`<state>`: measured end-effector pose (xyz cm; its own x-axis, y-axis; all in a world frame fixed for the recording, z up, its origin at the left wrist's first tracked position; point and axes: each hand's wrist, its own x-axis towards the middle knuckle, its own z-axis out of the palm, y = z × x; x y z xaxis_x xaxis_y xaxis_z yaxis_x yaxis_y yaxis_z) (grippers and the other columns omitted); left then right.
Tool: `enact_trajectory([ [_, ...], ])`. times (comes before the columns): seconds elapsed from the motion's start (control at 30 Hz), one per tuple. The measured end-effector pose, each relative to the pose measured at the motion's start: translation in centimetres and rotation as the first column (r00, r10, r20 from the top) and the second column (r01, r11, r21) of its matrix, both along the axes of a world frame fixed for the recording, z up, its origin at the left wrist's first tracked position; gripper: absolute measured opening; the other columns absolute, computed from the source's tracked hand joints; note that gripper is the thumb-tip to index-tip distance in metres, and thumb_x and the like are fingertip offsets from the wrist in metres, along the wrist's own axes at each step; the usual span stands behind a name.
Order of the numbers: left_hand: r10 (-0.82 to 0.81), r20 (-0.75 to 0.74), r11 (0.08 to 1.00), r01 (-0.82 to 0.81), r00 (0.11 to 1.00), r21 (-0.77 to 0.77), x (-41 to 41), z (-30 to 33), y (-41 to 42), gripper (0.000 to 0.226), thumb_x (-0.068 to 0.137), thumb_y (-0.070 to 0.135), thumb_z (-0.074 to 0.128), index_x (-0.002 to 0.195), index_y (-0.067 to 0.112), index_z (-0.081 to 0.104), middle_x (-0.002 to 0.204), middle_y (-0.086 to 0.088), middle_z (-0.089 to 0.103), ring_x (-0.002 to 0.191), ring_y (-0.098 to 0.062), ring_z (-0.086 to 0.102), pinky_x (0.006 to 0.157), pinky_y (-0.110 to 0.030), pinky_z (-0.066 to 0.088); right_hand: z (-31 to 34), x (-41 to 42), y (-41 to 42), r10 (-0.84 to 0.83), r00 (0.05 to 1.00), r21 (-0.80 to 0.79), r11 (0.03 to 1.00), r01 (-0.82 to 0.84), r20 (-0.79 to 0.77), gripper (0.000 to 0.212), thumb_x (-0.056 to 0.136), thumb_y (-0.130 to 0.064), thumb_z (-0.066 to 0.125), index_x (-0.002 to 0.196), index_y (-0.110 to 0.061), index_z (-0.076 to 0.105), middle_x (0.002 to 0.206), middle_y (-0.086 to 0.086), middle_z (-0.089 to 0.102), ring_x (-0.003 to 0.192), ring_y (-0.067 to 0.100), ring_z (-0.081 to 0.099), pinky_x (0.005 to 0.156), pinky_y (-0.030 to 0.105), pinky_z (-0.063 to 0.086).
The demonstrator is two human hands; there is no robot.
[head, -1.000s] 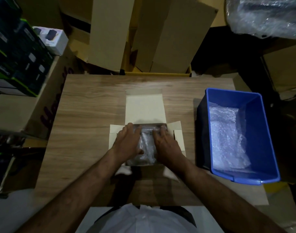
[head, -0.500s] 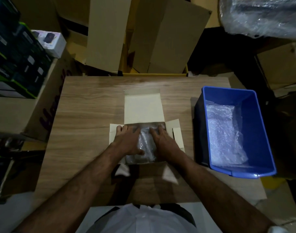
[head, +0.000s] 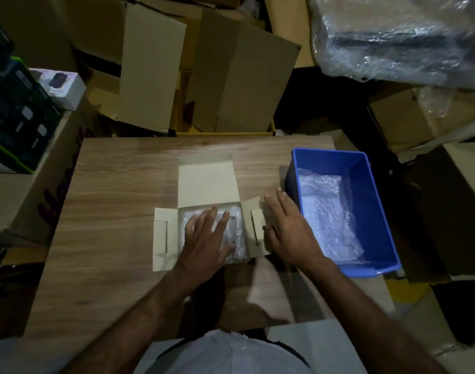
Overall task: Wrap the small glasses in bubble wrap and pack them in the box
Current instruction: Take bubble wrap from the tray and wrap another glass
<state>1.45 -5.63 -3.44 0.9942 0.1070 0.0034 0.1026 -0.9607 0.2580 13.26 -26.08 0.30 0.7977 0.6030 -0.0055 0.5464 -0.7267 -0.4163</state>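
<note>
A small cream cardboard box [head: 206, 182] lies open in the middle of the wooden table, its lid folded back and its side flaps spread. Inside it sit bubble-wrapped glasses [head: 237, 233]. My left hand [head: 206, 238] lies flat on the wrapped bundle with fingers straight, pressing it down. Beside the box's right flap [head: 253, 225], my right hand [head: 287, 228] is held with straight, spread fingers; whether it touches the flap or the table is unclear.
A blue plastic bin [head: 376, 211] with loose bubble wrap [head: 325, 214] in it stands at the table's right edge. Flattened cardboard cartons [head: 231, 76] crowd behind the table. Stacked product boxes [head: 17, 109] sit left. A plastic-wrapped bundle [head: 393, 36] lies at top right.
My right hand has left the wrapped bundle and moved right, past the box's right flap. My left hand stays pressing on the bundle. The camera has tilted slightly.
</note>
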Motion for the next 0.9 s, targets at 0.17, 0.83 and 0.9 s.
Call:
enact_trajectory([
  [0.17,-0.091,0.067,0.996,0.092,0.994,-0.011,3.8,0.2,-5.3,0.071,0.093,0.054,0.048,0.152,0.015,0.041,0.159,-0.02,0.034,0.145,-0.035,0.035,0.116,-0.05,0.025,-0.6,0.9,-3.9,-0.047,0.996,-0.029,0.998,0.049,0.07,0.07,0.09,-0.024,0.063,0.154,-0.01,0.038,0.163,0.025,0.024,0.152,0.037,0.023,0.124,0.046,0.024],
  [0.83,-0.124,-0.036,0.991,0.122,0.992,-0.063,14.2,-1.1,-17.4,0.064,0.088,0.027,0.045,0.15,0.014,0.044,0.168,-0.016,0.0,0.155,-0.038,0.0,0.122,-0.054,0.011,-7.6,10.5,-17.2,0.152,0.933,-0.478,0.825,-0.302,-0.326,0.079,0.081,-0.029,0.078,0.152,-0.024,0.044,0.166,0.021,0.012,0.154,0.034,0.019,0.12,0.037,0.032],
  [0.9,-0.124,-0.011,0.99,0.123,0.992,-0.073,14.1,-1.1,-17.5,0.064,0.087,0.02,0.048,0.15,0.013,0.044,0.168,-0.017,-0.001,0.155,-0.039,0.0,0.123,-0.056,0.014,-7.6,10.4,-17.5,0.155,0.93,-0.42,0.858,-0.294,-0.334,0.061,0.092,-0.02,0.069,0.149,-0.016,0.049,0.165,0.016,0.024,0.152,0.029,0.025,0.117,0.037,0.036],
])
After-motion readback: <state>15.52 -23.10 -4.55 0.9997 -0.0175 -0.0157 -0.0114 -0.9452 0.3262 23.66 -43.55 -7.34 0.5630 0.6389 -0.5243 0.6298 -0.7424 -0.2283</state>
